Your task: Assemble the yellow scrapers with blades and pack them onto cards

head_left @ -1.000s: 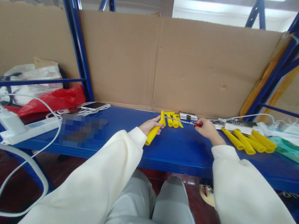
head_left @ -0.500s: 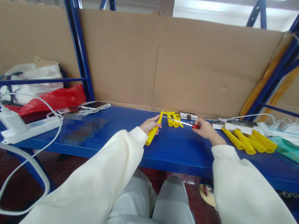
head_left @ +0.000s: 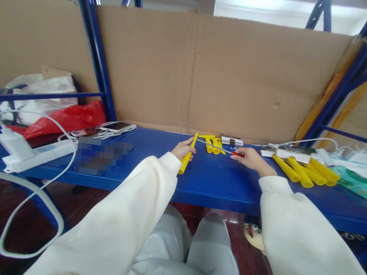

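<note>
My left hand [head_left: 182, 149] is closed round a yellow tapered tube [head_left: 185, 161], holding it tilted over the blue shelf. In my right hand [head_left: 248, 158] is the red handle of a screwdriver [head_left: 237, 154], its long metal shaft pointing left. The shaft's tip reaches the upper part of the yellow tube; whether it touches or enters it cannot be made out. Just behind the shaft lie several small yellow T-shaped pieces [head_left: 215, 146]. To the right of my right hand, several more yellow tubes [head_left: 303, 172] lie side by side.
A small black-and-white stack [head_left: 232, 140] sits by the cardboard wall [head_left: 192, 75]. On the left are a phone [head_left: 119, 126], a white power strip [head_left: 42, 156], cables and a red bag [head_left: 70, 118]. A green packet [head_left: 356, 182] lies far right. Blue posts [head_left: 96, 39] frame the shelf.
My right hand and the screwdriver have shifted slightly left. The yellow tube in my left hand has turned a little and moved slightly left. The view has tilted slightly.
</note>
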`<state>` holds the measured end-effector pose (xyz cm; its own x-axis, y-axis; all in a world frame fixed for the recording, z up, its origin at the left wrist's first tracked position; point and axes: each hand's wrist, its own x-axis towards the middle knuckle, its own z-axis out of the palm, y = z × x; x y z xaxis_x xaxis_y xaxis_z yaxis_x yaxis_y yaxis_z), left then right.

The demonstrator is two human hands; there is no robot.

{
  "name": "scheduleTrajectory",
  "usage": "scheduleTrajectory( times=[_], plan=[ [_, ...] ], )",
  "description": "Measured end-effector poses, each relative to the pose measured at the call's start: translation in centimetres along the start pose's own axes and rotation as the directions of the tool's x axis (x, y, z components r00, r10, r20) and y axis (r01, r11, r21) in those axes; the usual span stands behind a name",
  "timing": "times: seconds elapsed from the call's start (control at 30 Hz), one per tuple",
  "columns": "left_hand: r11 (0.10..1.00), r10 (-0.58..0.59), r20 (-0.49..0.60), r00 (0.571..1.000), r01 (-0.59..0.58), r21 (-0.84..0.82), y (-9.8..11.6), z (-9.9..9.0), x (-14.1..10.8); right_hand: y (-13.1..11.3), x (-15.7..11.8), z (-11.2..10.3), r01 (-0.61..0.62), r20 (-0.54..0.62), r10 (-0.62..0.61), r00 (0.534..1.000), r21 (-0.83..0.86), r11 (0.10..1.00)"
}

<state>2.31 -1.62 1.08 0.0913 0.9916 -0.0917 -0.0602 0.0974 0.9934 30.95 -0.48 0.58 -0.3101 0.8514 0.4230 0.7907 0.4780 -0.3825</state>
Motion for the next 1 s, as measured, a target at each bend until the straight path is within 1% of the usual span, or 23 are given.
scheduleTrajectory(
  times=[0.07, 0.17, 0.27, 0.37, 0.47, 0.6, 0.77, 0.9, 1.0],
  plan=[
    [1.000, 0.005, -0.010, 1.000, -0.005, 0.002, -0.1, -0.1, 0.2, 0.1, 0.1, 0.2, 0.014, 0.017, -0.014, 1.000, 0.011, 1.000],
    [1.000, 0.002, -0.014, 1.000, -0.002, 0.018, -0.1, -0.1, 0.3, 0.3, 0.3, 0.5, 0.010, -0.021, -0.010, 1.000, -0.009, 1.000],
    [1.000, 0.005, -0.005, 1.000, -0.005, 0.024, -0.1, -0.1, 0.3, 0.4, 0.3, 0.7, -0.022, -0.072, 0.016, 0.997, -0.095, 0.995],
    [1.000, 0.006, -0.004, 1.000, -0.006, 0.030, -0.1, 0.0, 0.1, -0.1, 0.1, 0.4, -0.057, -0.098, 0.039, 0.994, -0.190, 0.980],
    [0.999, 0.010, -0.020, 1.000, -0.009, 0.035, 0.0, 0.1, 0.0, -0.8, -0.2, 0.0, -0.063, -0.128, 0.034, 0.991, -0.231, 0.971],
    [0.999, 0.014, -0.037, 0.999, -0.012, 0.040, 0.2, 0.1, -0.2, -1.6, -0.5, -0.4, -0.051, -0.118, 0.020, 0.993, -0.270, 0.961],
    [0.999, 0.020, -0.075, 0.997, -0.018, 0.030, 0.5, 0.3, -0.5, -2.3, -0.5, -0.2, -0.067, -0.120, 0.028, 0.992, -0.337, 0.939],
    [0.999, 0.027, -0.089, 0.996, -0.024, 0.029, 0.7, 0.5, -0.9, -2.2, -0.5, 0.1, -0.067, -0.148, 0.007, 0.989, -0.405, 0.912],
    [0.999, 0.025, -0.084, 0.996, -0.023, 0.025, 0.7, 0.6, -1.0, -1.9, -0.5, 0.1, -0.031, -0.144, -0.040, 0.989, -0.455, 0.890]
  ],
)
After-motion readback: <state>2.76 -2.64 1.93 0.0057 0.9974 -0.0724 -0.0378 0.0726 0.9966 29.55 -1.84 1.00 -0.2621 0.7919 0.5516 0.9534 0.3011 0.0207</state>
